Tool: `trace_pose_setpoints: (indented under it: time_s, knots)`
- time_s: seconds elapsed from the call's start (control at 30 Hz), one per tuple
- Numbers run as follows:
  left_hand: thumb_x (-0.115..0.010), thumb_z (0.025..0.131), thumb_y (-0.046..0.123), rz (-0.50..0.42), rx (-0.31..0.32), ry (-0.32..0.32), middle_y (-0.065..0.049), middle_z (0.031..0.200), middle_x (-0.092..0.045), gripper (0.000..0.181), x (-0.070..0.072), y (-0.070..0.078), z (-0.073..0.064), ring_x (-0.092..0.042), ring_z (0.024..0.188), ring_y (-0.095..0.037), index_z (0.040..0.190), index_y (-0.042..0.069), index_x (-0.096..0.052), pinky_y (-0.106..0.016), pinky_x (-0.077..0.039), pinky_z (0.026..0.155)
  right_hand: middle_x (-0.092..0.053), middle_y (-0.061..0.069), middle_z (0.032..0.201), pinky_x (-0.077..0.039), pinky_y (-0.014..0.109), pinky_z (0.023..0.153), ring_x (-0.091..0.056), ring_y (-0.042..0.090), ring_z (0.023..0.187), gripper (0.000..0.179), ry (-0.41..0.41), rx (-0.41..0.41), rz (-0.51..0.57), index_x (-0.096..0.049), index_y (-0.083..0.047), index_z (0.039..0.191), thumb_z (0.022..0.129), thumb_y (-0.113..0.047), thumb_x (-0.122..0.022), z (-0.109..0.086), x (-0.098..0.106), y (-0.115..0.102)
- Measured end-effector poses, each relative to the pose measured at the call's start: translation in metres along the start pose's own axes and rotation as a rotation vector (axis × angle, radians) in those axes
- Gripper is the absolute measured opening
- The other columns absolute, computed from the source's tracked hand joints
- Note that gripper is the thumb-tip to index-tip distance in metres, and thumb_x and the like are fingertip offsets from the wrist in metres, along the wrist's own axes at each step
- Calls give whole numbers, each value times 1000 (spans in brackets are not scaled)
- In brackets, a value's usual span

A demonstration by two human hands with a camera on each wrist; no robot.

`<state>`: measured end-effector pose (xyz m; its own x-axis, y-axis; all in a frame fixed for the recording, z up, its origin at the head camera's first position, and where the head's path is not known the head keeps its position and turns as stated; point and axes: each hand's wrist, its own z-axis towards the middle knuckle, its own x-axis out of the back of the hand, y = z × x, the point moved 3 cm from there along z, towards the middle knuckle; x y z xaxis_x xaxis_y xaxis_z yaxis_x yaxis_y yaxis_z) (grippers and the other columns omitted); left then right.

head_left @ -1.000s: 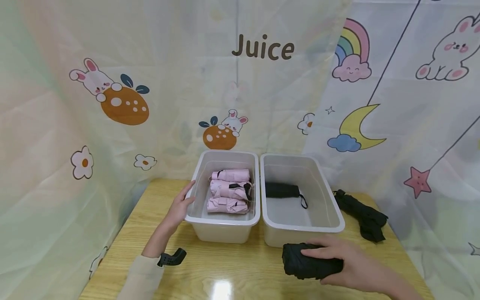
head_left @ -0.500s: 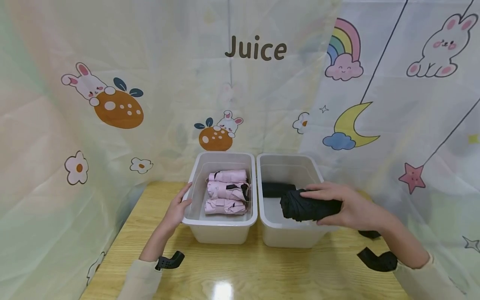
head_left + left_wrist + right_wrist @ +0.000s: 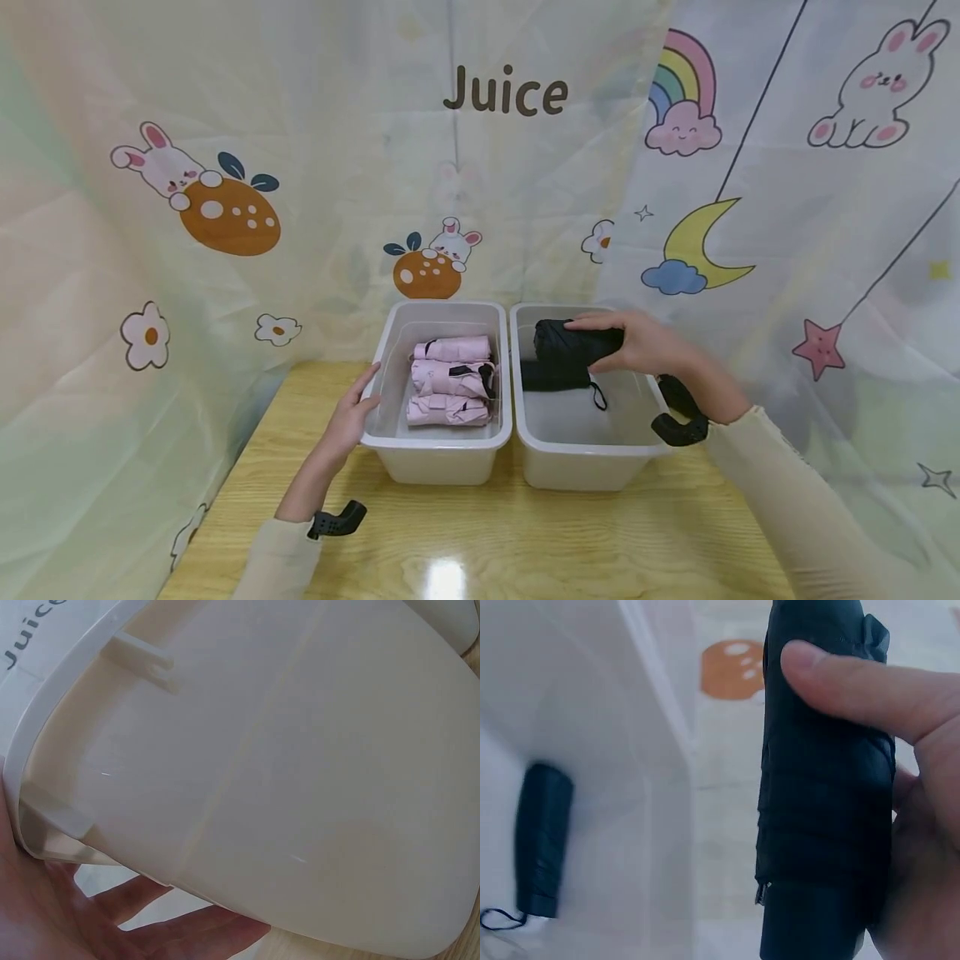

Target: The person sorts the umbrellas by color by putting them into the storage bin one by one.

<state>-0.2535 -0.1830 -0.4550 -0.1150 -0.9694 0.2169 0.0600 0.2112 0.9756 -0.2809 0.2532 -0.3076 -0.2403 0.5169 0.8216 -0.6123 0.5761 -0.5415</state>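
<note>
My right hand [image 3: 643, 343] grips a black folded umbrella [image 3: 557, 343] over the back of the right bin [image 3: 592, 450]. In the right wrist view, the thumb lies across this umbrella [image 3: 821, 780]. Below it, another black folded umbrella [image 3: 549, 377] with a wrist loop lies on that bin's floor. My left hand [image 3: 347, 423] rests against the left side of the left bin [image 3: 438, 447], thumb near the rim. The left wrist view shows extended fingers along the bin's outer wall [image 3: 285, 780]. Several pink folded umbrellas [image 3: 448, 380] lie in a stack inside the left bin.
Both bins stand side by side on a wooden table [image 3: 480, 533]. Right of the right bin is a black item [image 3: 677, 395], mostly hidden by my right arm. A printed curtain [image 3: 337, 183] hangs close behind the bins.
My right hand has carried the black umbrella from in front of the right bin up and over to its back part. The left hand has stayed at the left bin.
</note>
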Motion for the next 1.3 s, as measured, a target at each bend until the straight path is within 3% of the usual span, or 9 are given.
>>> trace_pose_setpoints:
  time_s: [0.3, 0.6, 0.77, 1.03, 1.3]
  knots:
    - [-38, 104, 12, 0, 1, -8, -14, 160, -11, 55, 1, 0, 0, -17, 142, -38, 156, 18, -22, -57, -22, 109, -57, 7, 136, -49, 41, 89, -50, 26, 124, 69, -41, -79, 136, -63, -19, 132, 70, 0, -85, 31, -33, 51]
    - [-38, 104, 11, -8, -3, -10, -14, 161, -10, 54, 1, 0, 0, -13, 144, -36, 156, 15, -23, -55, -18, 111, -56, 6, 136, -47, 44, 92, -46, 30, 128, 68, -121, -212, 103, -63, -23, 132, 69, -9, -88, 36, -59, 89]
    - [-37, 104, 11, -11, 6, -12, -14, 161, -10, 54, 2, 1, 0, -13, 144, -37, 156, 16, -22, -55, -18, 111, -58, 5, 133, -45, 46, 94, -48, 28, 123, 68, -158, -267, 73, -66, -26, 129, 67, -7, -88, 40, -68, 100]
    - [-36, 105, 12, -15, 13, -19, -14, 161, -9, 55, 3, 3, 0, -16, 143, -39, 156, 17, -20, -57, -21, 109, -58, 12, 133, -44, 48, 96, -47, 33, 126, 69, -195, -261, 49, -64, -19, 131, 68, -11, -89, 43, -81, 117]
    - [-37, 104, 13, -7, 12, -15, -13, 161, -10, 55, 1, -1, -1, -16, 142, -38, 156, 18, -21, -57, -21, 109, -57, 15, 133, -44, 46, 96, -48, 33, 123, 67, -242, -285, 5, -63, -15, 132, 70, -2, -85, 46, -96, 122]
